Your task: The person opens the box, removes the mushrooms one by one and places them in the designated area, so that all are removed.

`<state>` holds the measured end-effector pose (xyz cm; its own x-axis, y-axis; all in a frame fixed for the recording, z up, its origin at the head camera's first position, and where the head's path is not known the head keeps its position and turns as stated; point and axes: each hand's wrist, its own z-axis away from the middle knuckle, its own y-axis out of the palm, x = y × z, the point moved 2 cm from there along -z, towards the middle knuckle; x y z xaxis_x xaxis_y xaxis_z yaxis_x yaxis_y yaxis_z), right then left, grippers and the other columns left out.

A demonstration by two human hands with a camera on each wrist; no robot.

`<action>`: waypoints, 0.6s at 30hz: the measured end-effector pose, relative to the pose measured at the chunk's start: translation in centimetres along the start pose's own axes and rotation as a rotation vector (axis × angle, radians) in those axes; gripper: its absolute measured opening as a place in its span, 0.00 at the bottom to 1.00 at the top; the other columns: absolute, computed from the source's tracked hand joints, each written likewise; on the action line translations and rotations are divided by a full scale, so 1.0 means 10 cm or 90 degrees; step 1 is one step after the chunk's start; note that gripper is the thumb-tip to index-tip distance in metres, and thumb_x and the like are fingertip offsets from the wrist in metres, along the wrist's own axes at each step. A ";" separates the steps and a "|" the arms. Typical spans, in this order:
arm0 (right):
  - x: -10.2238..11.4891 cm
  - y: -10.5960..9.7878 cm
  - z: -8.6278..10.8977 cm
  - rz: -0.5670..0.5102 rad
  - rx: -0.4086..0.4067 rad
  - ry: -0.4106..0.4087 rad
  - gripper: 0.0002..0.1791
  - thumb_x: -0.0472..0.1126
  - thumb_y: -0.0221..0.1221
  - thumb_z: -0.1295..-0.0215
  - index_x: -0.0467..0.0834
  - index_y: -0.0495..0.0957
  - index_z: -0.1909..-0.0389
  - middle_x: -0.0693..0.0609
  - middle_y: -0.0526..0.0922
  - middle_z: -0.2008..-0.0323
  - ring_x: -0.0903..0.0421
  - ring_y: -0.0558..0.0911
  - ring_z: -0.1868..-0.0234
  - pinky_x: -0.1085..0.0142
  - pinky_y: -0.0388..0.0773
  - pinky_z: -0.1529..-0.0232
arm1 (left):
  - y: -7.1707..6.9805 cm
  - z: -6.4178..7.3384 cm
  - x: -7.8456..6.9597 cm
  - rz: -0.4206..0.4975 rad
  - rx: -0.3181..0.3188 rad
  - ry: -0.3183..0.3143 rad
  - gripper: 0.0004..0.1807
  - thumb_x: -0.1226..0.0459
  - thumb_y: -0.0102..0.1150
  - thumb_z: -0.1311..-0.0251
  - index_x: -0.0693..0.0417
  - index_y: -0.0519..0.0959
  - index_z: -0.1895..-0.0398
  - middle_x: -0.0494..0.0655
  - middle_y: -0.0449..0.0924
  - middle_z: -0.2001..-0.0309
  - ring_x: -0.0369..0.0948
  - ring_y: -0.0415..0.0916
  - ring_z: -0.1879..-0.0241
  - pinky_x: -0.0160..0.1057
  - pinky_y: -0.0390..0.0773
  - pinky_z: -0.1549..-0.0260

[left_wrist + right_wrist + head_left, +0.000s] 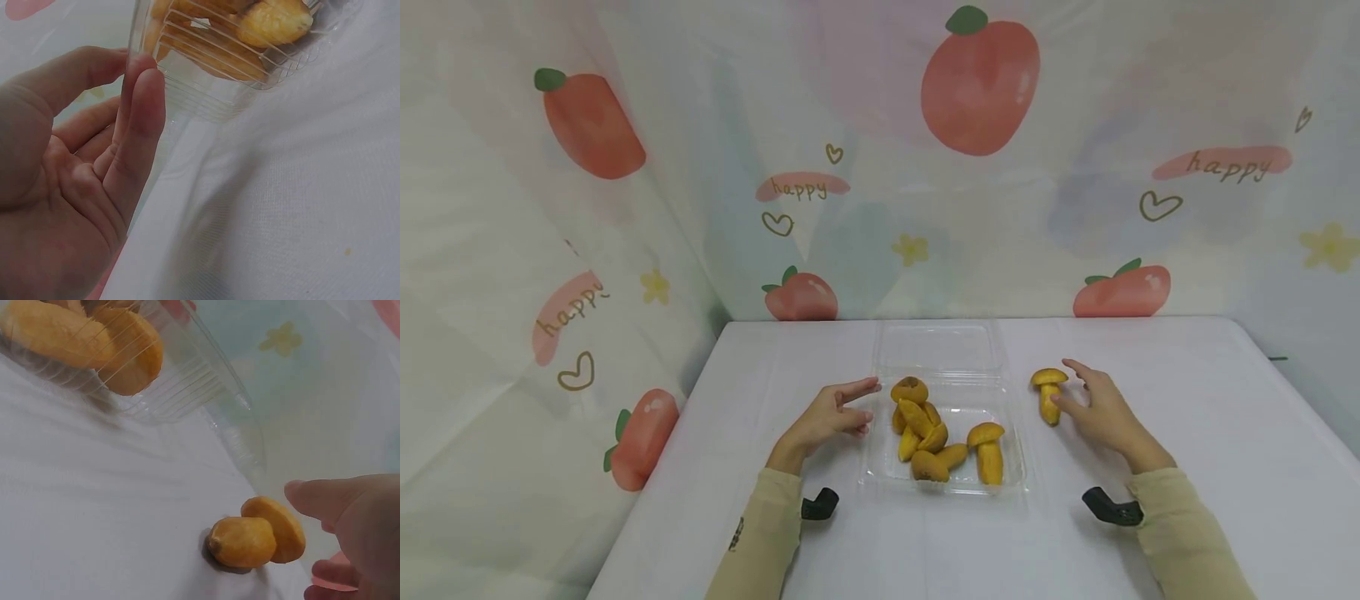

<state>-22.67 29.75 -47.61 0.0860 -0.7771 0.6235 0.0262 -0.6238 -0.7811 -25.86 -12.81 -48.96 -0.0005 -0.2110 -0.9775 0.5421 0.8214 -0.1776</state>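
A clear plastic clamshell box (pixel 958 412) lies with its lid folded back, holding several yellow-brown mushrooms (pixel 988 462). At the box's left side is my left hand (pixel 827 417), thumb and forefinger spread apart. In the left wrist view, the fingertips of the left hand (pixel 81 162) are right at the box's rim (pixel 134 50). Outside the box on the right lies a single mushroom (pixel 1048 396), seen as a rounded stem and cap (pixel 275 531) in the right wrist view. My right hand (pixel 1105 412) reaches beside it, thumb and forefinger apart, not closed round it.
The open lid (pixel 936 346) lies flat behind the box. A white cloth covers the table (pixel 1187 392). A patterned curtain (pixel 880 125) hangs at the back and left. Black curved pieces (pixel 1112 507) stick out at both sleeve cuffs.
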 end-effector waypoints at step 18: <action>0.35 -0.14 0.09 -0.005 -0.056 -0.076 0.33 0.44 0.59 0.27 0.34 0.62 0.28 0.27 0.63 0.29 0.27 0.62 0.30 0.28 0.69 0.40 | 0.01 -0.01 -0.01 0.006 -0.009 -0.007 0.37 0.72 0.60 0.36 0.58 0.62 0.23 0.57 0.66 0.25 0.34 0.75 0.74 0.29 0.83 0.69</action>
<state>-21.56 27.98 -44.38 0.2036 -0.7600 0.6172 -0.0599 -0.6389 -0.7670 -25.88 -12.67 -48.85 0.0136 -0.2082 -0.9780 0.5303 0.8307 -0.1695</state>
